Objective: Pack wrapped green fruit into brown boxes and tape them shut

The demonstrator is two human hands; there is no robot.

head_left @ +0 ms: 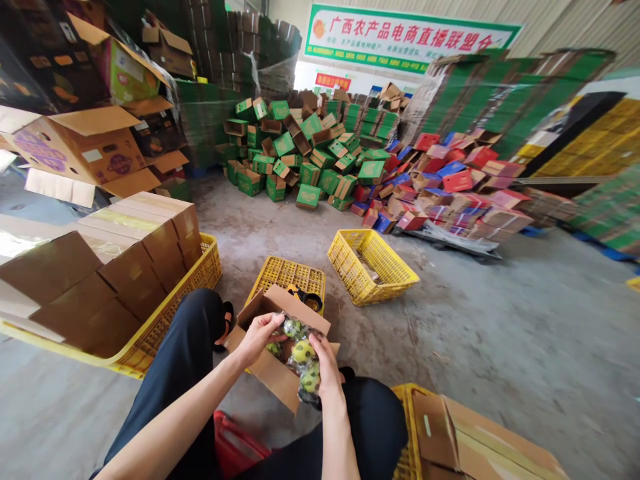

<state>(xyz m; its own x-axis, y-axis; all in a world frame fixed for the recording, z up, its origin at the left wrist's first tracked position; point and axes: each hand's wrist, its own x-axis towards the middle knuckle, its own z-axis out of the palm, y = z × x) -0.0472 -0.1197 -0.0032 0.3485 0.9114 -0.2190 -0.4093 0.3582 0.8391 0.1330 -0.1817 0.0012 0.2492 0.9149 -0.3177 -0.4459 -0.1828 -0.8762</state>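
Note:
An open brown cardboard box (pixel 273 373) rests between my knees, in front of an upturned yellow crate (pixel 290 275). Inside it lie yellow-green fruits in a clear plastic bag (pixel 304 363). My left hand (pixel 260 333) is closed in a pinch on the top of the bag near the box's far flap. My right hand (pixel 326 365) grips the bag's right side, fingers curled round the fruits. A black tape dispenser (pixel 306 300) sits on the upturned crate just behind the box.
A yellow crate (pixel 165 313) of folded cardboard boxes stands at my left. An empty-looking yellow crate (pixel 373 265) is on the floor ahead. More cardboard (pixel 475 440) sits at my right. Piles of green (pixel 305 157) and red boxes (pixel 450 183) fill the back.

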